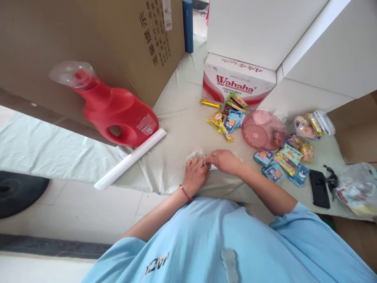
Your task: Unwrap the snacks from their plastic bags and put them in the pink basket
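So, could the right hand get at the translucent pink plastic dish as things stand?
Probably yes: the right hand is close to the dish, with just the beige cloth between their nearest edges.

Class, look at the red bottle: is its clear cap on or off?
On: the clear cap sits over the top of the red bottle.

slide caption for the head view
Left hand and right hand meet at a small translucent whitish item, near a round translucent pink bowl and colourful wrapped snacks.
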`<state>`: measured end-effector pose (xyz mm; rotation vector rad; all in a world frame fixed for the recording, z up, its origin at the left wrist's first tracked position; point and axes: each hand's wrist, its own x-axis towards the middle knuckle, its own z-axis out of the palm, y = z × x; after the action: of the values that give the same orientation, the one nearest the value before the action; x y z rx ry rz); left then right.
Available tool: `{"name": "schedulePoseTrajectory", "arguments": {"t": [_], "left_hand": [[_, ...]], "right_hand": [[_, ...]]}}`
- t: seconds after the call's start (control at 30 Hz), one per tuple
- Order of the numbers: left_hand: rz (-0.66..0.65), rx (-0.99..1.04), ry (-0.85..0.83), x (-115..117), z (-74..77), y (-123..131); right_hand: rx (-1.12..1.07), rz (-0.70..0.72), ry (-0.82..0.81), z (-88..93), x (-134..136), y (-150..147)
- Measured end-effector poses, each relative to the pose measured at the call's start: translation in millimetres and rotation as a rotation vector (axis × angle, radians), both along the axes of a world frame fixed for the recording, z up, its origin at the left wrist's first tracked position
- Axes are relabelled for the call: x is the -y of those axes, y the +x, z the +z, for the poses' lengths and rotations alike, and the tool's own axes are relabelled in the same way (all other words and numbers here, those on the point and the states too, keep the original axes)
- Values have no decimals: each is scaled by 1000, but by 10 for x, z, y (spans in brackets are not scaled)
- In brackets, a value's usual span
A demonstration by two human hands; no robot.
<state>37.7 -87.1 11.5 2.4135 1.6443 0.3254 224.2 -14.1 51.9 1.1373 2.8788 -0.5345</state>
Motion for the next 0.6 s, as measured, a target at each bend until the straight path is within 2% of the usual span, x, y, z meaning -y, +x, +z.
{"name": "schedulePoseTrajectory", "arguments": {"t": [0.13,0.2,0.23,0.3,0.37,0.4,0.47,0.6], "left_hand": [[-80,169,-63,93,-116,-220],[-42,328,-66,127,-147,-356],[37,420,-56,123,-149,-416],[291,590,-13,53,-124,-496],[516,674,18,-80,-82,-505],[573,670,15,-153,-62,-486],[561,578,-32,-269,-34,-421],[377,334,-158,-259,10,-361]], "right_hand": [[13,6,55,-228,411,123],[2,6,62,-303,483,129],[-5,0,61,-324,497,119],[-8,-19,58,-335,509,87],[-4,-36,63,-319,522,55],[-2,-44,70,-306,532,43],[-3,-56,88,-279,556,32],[-26,-70,66,-248,586,53]]}}
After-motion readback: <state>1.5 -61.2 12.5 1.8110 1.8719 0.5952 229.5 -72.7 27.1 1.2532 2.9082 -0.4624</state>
